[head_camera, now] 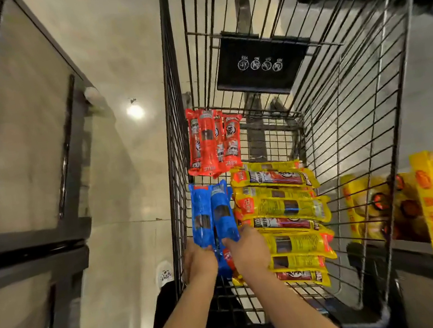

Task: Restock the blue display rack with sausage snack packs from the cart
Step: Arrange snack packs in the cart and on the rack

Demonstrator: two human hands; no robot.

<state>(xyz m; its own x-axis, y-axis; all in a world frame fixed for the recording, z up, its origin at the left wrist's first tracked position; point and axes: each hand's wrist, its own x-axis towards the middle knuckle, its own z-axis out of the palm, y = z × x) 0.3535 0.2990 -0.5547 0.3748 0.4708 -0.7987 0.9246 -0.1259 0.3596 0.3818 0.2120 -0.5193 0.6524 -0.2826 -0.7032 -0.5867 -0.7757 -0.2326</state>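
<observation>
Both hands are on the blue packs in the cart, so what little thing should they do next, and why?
Probably lift the blue packs straight up out of the cart. The left hand and right hand both grip their near ends already, and the packs lie by the cart's left wall, beside the yellow packs and below the red packs. The rack isn't in view.

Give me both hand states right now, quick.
Left hand: closed, gripping the near end of the blue sausage packs in the cart.
Right hand: closed, gripping the same blue sausage packs from their right side.
</observation>
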